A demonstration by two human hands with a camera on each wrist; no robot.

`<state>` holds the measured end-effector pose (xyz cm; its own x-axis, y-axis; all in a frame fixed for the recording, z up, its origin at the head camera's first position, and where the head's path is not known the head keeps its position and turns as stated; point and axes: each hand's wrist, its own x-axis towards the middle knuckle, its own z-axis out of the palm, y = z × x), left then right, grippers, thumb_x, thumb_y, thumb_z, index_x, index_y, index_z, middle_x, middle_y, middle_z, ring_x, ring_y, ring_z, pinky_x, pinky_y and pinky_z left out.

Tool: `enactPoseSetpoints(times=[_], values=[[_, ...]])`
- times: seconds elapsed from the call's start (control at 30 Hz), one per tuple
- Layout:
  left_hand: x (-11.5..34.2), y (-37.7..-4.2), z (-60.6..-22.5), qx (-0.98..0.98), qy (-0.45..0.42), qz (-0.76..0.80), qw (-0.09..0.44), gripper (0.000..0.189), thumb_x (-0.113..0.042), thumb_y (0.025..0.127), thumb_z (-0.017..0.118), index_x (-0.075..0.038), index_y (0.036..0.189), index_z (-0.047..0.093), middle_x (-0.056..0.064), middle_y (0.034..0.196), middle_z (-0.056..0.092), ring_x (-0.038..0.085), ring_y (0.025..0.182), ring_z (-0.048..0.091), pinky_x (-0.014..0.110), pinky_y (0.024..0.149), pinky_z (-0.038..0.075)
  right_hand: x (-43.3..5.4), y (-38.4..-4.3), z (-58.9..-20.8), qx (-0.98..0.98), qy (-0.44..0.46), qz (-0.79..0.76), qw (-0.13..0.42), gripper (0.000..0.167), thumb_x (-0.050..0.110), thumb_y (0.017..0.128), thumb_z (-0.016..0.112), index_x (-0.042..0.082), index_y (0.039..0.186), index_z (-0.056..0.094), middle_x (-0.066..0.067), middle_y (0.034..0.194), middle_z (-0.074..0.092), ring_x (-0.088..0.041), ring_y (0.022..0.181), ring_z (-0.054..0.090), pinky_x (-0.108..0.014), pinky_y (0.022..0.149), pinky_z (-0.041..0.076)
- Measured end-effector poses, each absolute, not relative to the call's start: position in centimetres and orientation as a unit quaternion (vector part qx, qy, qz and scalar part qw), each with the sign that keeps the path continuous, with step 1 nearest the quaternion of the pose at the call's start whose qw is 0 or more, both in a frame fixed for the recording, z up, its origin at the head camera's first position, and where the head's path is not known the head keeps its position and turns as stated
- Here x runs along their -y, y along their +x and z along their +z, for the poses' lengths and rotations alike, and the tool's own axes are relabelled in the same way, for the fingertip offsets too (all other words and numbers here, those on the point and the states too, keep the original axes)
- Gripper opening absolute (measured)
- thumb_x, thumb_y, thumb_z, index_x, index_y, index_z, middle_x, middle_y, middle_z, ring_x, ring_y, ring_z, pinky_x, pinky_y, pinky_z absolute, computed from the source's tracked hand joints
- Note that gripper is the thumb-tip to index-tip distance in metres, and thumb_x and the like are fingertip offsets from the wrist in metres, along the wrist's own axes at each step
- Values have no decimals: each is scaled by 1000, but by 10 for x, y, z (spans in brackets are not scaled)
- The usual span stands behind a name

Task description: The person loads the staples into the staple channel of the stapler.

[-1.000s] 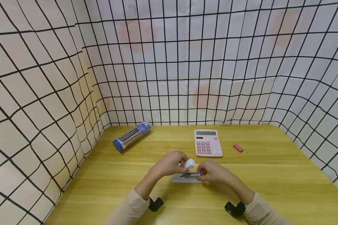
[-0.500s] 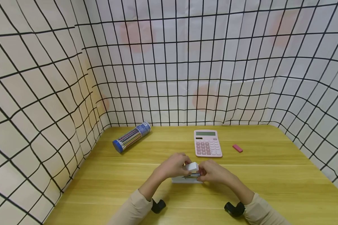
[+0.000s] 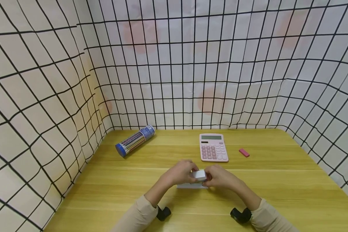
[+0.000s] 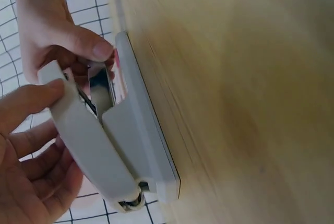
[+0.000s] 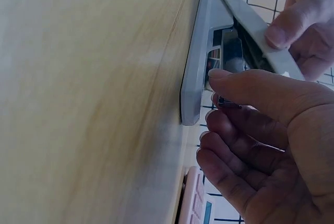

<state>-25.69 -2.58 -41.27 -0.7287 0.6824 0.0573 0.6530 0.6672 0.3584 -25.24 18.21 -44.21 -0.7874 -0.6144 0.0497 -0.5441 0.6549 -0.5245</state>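
Note:
A pale grey stapler stands on the wooden table, its base [image 4: 143, 135] flat on the top and its upper cover [image 4: 86, 135] raised at an angle. My left hand [image 3: 179, 173] grips that cover, thumb on one side and fingers on the other. Between cover and base shows the metal staple magazine [image 5: 232, 51]. My right hand [image 3: 218, 176] pinches the magazine's front end between thumb and index finger, its other fingers loosely curled. In the head view the hands and cover hide most of the magazine.
Behind the hands lies a pink calculator [image 3: 214, 147], with a small red-pink block [image 3: 244, 152] to its right. A clear tube of pencils with a blue cap [image 3: 135, 140] lies at the back left. Grid-patterned cloth [image 3: 174, 80] walls the table's back and sides.
My left hand has moved right and down, bringing the stapler's cover lower over the magazine. My right hand has stayed in place at the magazine's end.

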Motion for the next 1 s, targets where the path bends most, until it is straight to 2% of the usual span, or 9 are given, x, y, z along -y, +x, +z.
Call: enactPoseSetpoints(times=[0.27,1.0], values=[[23,-257,-416,-916,367,152,47,33,-18,78,81,-8,108,72,0,99,69,2,78,52,14,70,44,-182,-255,-445,-910,-317,-261,60,18,15,75,80,11,77,63,9,65,54,-1,58,42,-18,52,38],[23,-254,-416,-918,364,152,52,32,-17,79,81,-8,109,73,-1,101,70,3,80,55,16,73,46,-181,-254,-443,-910,-307,-267,77,16,14,76,79,10,79,63,8,65,54,-1,59,42,-18,52,37]])
